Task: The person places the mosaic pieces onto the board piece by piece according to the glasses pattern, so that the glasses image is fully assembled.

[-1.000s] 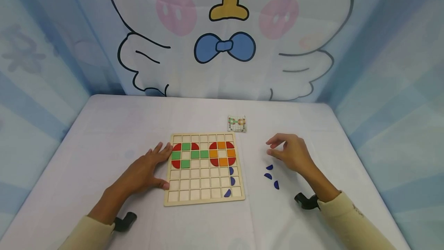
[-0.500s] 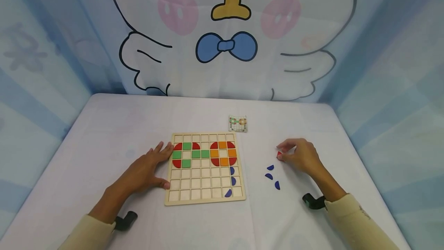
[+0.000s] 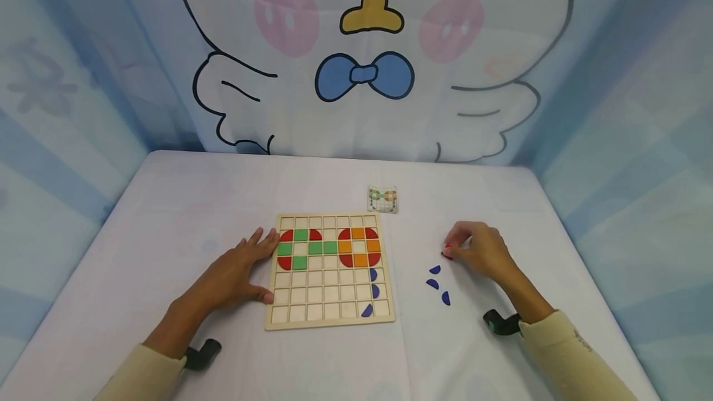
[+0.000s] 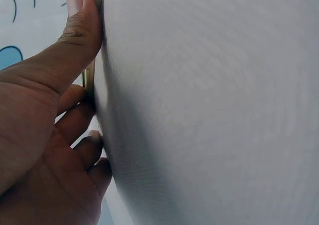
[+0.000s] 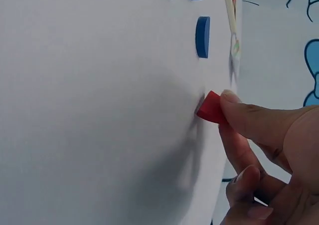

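Note:
A wooden grid board [image 3: 314, 294] lies on the table, with red quarter-round pieces and green and orange squares in its upper cells. Blue half-round pieces [image 3: 375, 291] sit in its right part. My left hand [image 3: 234, 274] rests along the board's left edge, fingers spread and thumb touching the side; the left wrist view shows them at the rim. Right of the board, my right hand [image 3: 481, 251] pinches a small red piece [image 5: 211, 108] between thumb and finger, just at the tabletop. Its full outline is partly hidden by the fingertips.
Three loose blue half-round pieces [image 3: 432, 284] lie between the board and my right hand. A small pattern card [image 3: 382, 199] lies behind the board's far edge. White cloth covers the table [image 3: 223, 184], and a printed curtain [image 3: 356, 122] hangs behind it.
My right hand has moved right and slightly nearer, and its fingers have closed on the red piece, which now lies tilted lower. My left hand stays at the board's edge.

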Motion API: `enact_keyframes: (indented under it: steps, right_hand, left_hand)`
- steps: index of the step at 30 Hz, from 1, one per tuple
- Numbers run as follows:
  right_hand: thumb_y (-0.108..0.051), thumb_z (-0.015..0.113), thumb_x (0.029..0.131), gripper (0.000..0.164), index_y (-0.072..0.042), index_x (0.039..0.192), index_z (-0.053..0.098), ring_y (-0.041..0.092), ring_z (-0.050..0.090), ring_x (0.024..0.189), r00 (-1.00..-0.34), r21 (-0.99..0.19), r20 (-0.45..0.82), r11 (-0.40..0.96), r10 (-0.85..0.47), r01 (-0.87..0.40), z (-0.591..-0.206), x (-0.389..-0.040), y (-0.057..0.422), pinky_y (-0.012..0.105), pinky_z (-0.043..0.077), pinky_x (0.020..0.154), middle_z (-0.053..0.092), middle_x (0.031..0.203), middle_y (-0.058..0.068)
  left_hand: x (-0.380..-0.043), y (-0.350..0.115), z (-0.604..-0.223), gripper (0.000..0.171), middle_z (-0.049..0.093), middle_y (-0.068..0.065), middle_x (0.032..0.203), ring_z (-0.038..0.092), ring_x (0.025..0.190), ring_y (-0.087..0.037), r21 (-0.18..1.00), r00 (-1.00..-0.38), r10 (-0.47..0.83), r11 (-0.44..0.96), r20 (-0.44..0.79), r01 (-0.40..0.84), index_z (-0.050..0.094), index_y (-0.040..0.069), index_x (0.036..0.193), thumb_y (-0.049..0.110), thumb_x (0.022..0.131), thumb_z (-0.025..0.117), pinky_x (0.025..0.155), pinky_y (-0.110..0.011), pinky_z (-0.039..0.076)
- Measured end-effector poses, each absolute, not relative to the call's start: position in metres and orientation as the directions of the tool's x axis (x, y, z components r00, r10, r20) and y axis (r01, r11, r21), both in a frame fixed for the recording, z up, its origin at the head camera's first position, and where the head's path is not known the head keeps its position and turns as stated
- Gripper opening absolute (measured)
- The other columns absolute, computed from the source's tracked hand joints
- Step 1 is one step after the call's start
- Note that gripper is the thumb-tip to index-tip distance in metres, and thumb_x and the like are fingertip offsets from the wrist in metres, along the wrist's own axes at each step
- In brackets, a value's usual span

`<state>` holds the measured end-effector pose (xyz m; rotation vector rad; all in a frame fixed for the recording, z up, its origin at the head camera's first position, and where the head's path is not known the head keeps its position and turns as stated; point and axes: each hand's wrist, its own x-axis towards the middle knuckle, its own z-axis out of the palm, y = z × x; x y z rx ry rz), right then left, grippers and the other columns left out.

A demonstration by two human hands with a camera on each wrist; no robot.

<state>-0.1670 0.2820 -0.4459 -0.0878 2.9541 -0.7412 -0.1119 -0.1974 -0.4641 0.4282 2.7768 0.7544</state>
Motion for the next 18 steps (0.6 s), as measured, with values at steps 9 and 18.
enact_keyframes:
  steps: [9,18]
  right_hand:
    - [-0.018,0.085,0.091,0.013,-0.018,0.09,0.073,0.021,0.054,0.078,-0.989,-0.554,-0.037,0.827,-0.141,-0.097,-0.437,-0.164,0.253,0.03,0.046,0.065,0.071,0.082,-0.002]
    - [-0.018,0.084,0.092,0.009,-0.022,0.092,0.076,0.021,0.054,0.078,-0.98,-0.594,-0.021,0.791,-0.2,-0.149,-0.431,-0.161,0.214,0.03,0.047,0.063,0.072,0.081,-0.005]
  left_hand:
    - [-0.111,-0.196,-0.463,0.124,0.031,-0.014,0.174,0.022,0.164,-0.043,0.519,-0.93,0.338,0.826,-0.144,0.219,0.034,0.01,0.166,0.038,0.065,0.1,0.13,-0.065,0.026]
    - [-0.112,-0.197,-0.465,0.125,0.031,-0.015,0.174,0.02,0.164,-0.043,0.52,-0.931,0.335,0.827,-0.147,0.215,0.033,0.01,0.166,0.036,0.065,0.101,0.13,-0.064,0.024]
